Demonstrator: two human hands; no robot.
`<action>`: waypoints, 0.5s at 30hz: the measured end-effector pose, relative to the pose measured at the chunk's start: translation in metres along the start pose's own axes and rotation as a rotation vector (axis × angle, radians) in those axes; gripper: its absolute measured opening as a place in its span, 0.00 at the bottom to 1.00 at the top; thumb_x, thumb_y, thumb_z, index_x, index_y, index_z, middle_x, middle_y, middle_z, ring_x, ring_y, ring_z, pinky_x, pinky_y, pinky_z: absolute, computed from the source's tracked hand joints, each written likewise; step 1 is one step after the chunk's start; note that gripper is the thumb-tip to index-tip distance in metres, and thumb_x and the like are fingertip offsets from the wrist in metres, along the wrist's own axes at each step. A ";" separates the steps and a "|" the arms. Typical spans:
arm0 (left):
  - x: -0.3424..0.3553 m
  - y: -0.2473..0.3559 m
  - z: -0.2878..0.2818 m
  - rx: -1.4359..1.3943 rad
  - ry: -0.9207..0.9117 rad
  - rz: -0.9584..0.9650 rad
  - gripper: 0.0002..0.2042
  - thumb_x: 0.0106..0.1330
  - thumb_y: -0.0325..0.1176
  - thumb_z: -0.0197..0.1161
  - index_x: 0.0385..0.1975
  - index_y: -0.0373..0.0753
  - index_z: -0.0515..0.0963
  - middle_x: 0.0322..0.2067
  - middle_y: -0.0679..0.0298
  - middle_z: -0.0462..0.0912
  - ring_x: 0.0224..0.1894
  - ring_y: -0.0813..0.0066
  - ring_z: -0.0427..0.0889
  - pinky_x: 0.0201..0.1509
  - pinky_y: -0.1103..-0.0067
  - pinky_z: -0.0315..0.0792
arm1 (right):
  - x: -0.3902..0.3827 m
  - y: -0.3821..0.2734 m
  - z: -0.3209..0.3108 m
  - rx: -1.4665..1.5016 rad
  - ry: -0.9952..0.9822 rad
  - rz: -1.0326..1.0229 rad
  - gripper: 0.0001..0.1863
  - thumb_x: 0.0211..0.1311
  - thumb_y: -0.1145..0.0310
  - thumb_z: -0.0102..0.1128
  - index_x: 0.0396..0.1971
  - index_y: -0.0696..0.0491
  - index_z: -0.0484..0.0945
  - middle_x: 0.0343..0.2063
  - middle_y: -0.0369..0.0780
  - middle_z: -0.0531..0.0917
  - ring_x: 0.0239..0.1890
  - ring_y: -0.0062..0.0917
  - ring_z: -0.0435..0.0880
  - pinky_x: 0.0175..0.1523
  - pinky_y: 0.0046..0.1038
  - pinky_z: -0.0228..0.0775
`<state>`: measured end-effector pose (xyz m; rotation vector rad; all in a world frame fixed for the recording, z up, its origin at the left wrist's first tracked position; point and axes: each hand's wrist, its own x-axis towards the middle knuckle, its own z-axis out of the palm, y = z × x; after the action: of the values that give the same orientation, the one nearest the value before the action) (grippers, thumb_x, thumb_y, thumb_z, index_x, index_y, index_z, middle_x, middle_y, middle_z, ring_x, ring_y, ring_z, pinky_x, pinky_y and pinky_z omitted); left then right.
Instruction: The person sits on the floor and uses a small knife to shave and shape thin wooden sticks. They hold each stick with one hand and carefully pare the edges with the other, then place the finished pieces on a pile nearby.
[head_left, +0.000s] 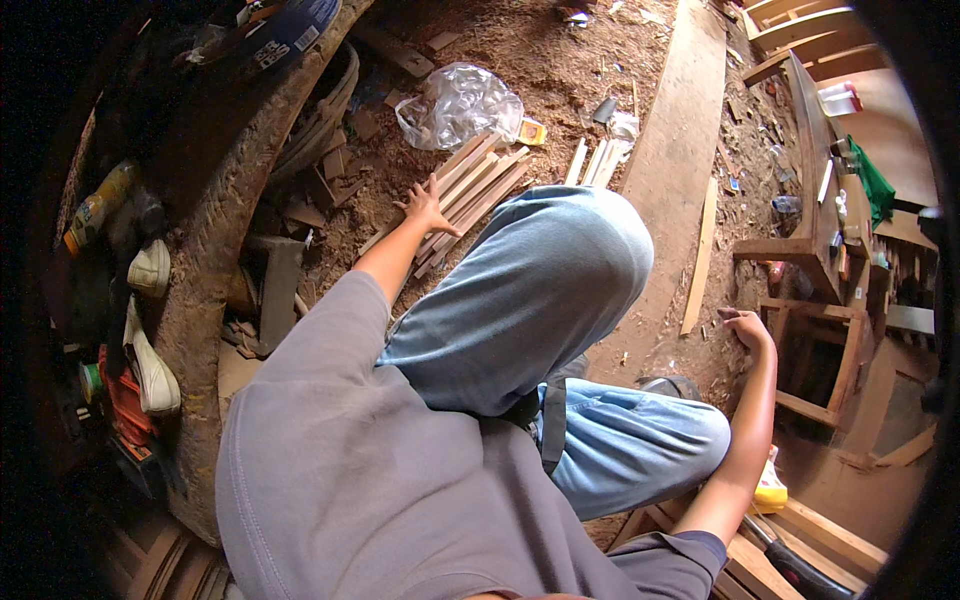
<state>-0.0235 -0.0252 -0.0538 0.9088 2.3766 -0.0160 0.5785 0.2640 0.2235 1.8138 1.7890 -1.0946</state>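
Observation:
My left hand point(428, 208) lies with spread fingers over a bundle of thin wooden strips point(480, 190) on the ground. The strips are light and dark brown and lie roughly side by side; my raised knee hides part of them. At the right, my right hand point(746, 328) hangs low over the dirt, its fingers loosely bent and apart, with no held thing visible. Close by is a long narrow pale wood strip point(702, 255). Just past my knee, a few more pale strips point(600, 163) stick out.
A wide plank point(682, 95) runs along the shaving-covered ground. Beyond the strips lies a clear plastic bag point(460, 105) beside a small yellow box point(532, 132). Wooden frames point(815, 350) stand at right. A thick timber point(235, 210) and pale shoes point(150, 370) are at left. A black-handled tool point(795, 570) lies lower right.

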 end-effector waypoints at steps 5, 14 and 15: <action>-0.008 0.017 0.009 -0.031 0.042 -0.035 0.81 0.21 0.65 0.84 0.75 0.49 0.30 0.73 0.38 0.42 0.75 0.38 0.44 0.70 0.35 0.44 | -0.005 -0.001 0.000 0.017 -0.014 -0.028 0.23 0.55 0.77 0.61 0.53 0.55 0.83 0.37 0.32 0.84 0.33 0.18 0.76 0.39 0.23 0.69; -0.008 0.013 0.017 -0.157 0.047 0.002 0.74 0.31 0.57 0.85 0.76 0.49 0.34 0.73 0.39 0.43 0.74 0.39 0.47 0.70 0.42 0.57 | -0.010 -0.003 0.001 0.018 -0.009 0.065 0.20 0.61 0.73 0.60 0.53 0.48 0.84 0.14 0.27 0.67 0.13 0.15 0.58 0.19 0.26 0.53; -0.008 0.012 0.018 -0.137 0.049 0.006 0.75 0.30 0.58 0.85 0.76 0.49 0.32 0.73 0.38 0.44 0.74 0.38 0.49 0.70 0.46 0.61 | -0.008 -0.002 0.001 0.020 -0.009 0.043 0.20 0.60 0.73 0.60 0.53 0.49 0.84 0.15 0.27 0.69 0.14 0.15 0.59 0.20 0.26 0.54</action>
<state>-0.0020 -0.0249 -0.0621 0.8605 2.3874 0.1711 0.5777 0.2581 0.2292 1.8470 1.7315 -1.1069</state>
